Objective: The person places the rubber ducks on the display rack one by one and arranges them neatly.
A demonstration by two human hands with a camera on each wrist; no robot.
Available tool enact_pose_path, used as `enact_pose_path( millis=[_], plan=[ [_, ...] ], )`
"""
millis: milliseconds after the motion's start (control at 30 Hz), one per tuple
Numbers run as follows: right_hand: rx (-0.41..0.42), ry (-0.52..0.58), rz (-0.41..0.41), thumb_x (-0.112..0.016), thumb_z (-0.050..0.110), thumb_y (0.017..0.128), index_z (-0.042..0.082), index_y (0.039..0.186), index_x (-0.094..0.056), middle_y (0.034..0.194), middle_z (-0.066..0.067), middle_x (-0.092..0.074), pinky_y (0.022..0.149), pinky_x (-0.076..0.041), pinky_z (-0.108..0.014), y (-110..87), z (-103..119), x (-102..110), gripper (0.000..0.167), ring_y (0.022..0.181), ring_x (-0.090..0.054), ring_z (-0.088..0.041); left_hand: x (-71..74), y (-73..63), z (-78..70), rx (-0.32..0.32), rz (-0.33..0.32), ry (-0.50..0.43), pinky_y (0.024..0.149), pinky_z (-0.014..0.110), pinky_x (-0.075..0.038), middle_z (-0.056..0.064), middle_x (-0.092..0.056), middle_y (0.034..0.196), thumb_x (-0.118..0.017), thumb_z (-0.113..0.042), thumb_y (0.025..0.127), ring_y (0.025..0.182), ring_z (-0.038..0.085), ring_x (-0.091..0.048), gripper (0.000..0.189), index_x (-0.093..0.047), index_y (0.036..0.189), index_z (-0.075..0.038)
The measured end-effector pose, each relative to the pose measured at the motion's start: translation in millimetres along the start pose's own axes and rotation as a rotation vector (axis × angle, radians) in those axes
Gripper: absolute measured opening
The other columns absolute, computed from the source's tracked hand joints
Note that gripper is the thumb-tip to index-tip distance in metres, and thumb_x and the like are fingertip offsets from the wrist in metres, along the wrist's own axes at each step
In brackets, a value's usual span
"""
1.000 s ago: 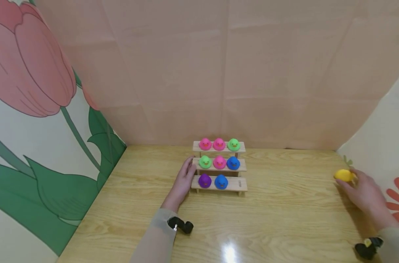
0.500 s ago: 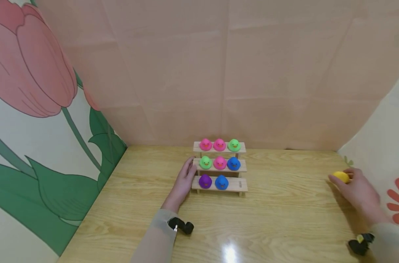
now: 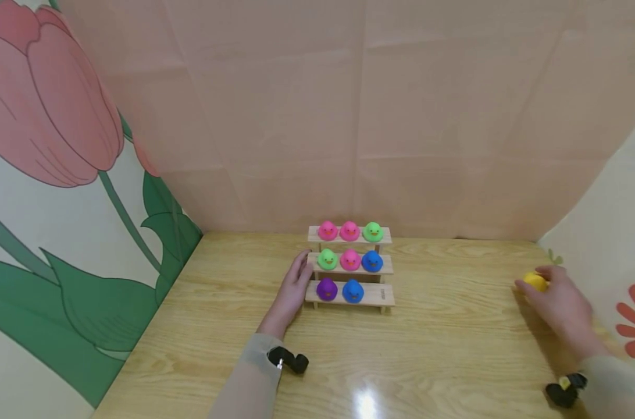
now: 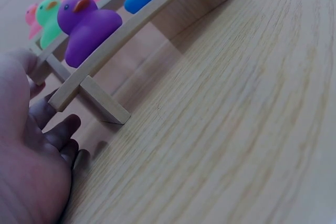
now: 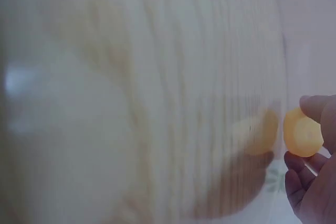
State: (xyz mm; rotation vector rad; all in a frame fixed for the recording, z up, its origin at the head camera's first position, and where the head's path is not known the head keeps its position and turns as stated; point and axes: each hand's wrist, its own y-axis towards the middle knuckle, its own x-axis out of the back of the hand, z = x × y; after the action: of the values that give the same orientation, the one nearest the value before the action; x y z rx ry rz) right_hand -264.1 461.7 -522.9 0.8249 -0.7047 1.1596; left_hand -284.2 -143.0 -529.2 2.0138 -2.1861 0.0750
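A three-tier wooden stand (image 3: 370,294) holds small rubber ducks in rows at the back middle of the table. On the front tier sit a purple duck (image 4: 89,30) and a blue duck (image 3: 353,291), with bare wood at its right end. My left hand (image 3: 291,289) holds the stand's left side, its thumb by the middle tier and its fingers curled at the shelf ends. Far to the right, my right hand (image 3: 560,305) pinches a yellow rubber duck (image 5: 303,134) between thumb and fingers. Its rounded underside shows in the right wrist view, above its reflection in the tabletop.
Pink ducks (image 3: 350,260), green ducks (image 3: 373,231) and another blue duck (image 3: 372,261) fill the upper two tiers. A pinkish cloth backdrop (image 3: 275,116) rises behind the wooden table (image 3: 453,349). Flower-printed panels (image 3: 87,233) flank both sides.
My right hand has moved a little to the left with the yellow duck in its fingers. The left hand and the stand have stayed in place.
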Motion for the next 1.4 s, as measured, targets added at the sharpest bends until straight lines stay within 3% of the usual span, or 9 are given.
enact_pose_path(
  millis=[133,233,467,700,833,933,1167,1400],
  plan=[
    [0.053,0.008,-0.027,-0.066,0.046,0.111,-0.015,0.155,-0.042,0.148,-0.045,-0.049,0.086,-0.048,-0.067,-2.6,15,-6,0.079,0.122,-0.054,-0.061,-0.3,-0.7,1.3,0.001,-0.001,0.004,0.134,0.05,-0.026,0.008,-0.035,0.178,-0.048,-0.054,0.117,0.163,0.029,-0.033,0.059,-0.036,0.173,-0.039],
    [0.08,0.02,-0.021,-0.068,0.046,0.11,-0.013,0.157,-0.044,0.148,-0.043,-0.051,0.079,-0.051,-0.054,-3.7,30,-9,0.078,0.119,-0.057,-0.057,-0.3,-0.7,2.2,0.006,-0.001,0.014,0.134,0.051,-0.026,0.007,-0.036,0.178,-0.048,-0.058,0.116,0.163,0.029,-0.033,0.06,-0.035,0.172,-0.041],
    [0.196,0.096,-0.045,-0.078,0.03,0.107,-0.013,0.154,-0.051,0.138,-0.038,-0.058,0.078,-0.046,-0.029,-7.4,78,-16,0.069,0.115,-0.06,-0.054,0.0,1.0,1.7,-0.004,-0.007,0.026,0.134,0.051,-0.026,0.007,-0.035,0.178,-0.047,-0.061,0.115,0.163,0.029,-0.033,0.061,-0.034,0.172,-0.041],
    [0.273,0.142,-0.072,-0.085,0.013,0.1,-0.016,0.149,-0.055,0.133,-0.038,-0.057,0.086,-0.051,-0.026,-18.9,123,-24,0.064,0.114,-0.062,-0.055,-0.3,2.0,1.0,-0.011,-0.009,0.014,0.134,0.051,-0.025,0.007,-0.035,0.178,-0.048,-0.06,0.115,0.163,0.029,-0.032,0.061,-0.036,0.172,-0.039],
    [0.306,0.185,-0.081,-0.089,0.007,0.095,-0.016,0.149,-0.055,0.133,-0.036,-0.056,0.083,-0.038,-0.003,-24.5,140,-29,0.067,0.114,-0.061,-0.054,0.1,2.5,2.4,-0.002,-0.009,0.014,0.134,0.051,-0.024,0.007,-0.035,0.178,-0.048,-0.061,0.115,0.164,0.03,-0.031,0.061,-0.037,0.172,-0.04],
    [0.334,0.227,-0.083,-0.09,0.002,0.092,-0.016,0.148,-0.057,0.132,-0.036,-0.054,0.086,-0.032,0.006,-27.9,149,-34,0.068,0.113,-0.061,-0.052,0.3,2.6,2.8,0.006,-0.01,0.019,0.134,0.052,-0.024,0.007,-0.034,0.178,-0.047,-0.062,0.115,0.164,0.03,-0.031,0.061,-0.037,0.171,-0.04],
    [0.361,0.279,-0.074,-0.093,0.004,0.09,-0.01,0.142,-0.063,0.125,-0.027,-0.057,0.088,-0.038,0.004,-35.6,167,-44,0.062,0.109,-0.06,-0.039,0.7,1.4,0.8,0.004,-0.006,0.012,0.135,0.052,-0.024,0.008,-0.034,0.178,-0.048,-0.06,0.115,0.164,0.03,-0.03,0.063,-0.036,0.172,-0.037],
    [0.266,0.262,0.019,-0.091,0.028,0.096,0.002,0.143,-0.058,0.125,-0.022,-0.069,0.087,-0.056,-0.034,-49.8,191,-50,0.064,0.111,-0.066,-0.04,0.5,1.6,1.4,-0.003,-0.006,0.016,0.135,0.05,-0.024,0.008,-0.034,0.178,-0.047,-0.061,0.115,0.164,0.029,-0.031,0.063,-0.036,0.173,-0.036]
  ],
)
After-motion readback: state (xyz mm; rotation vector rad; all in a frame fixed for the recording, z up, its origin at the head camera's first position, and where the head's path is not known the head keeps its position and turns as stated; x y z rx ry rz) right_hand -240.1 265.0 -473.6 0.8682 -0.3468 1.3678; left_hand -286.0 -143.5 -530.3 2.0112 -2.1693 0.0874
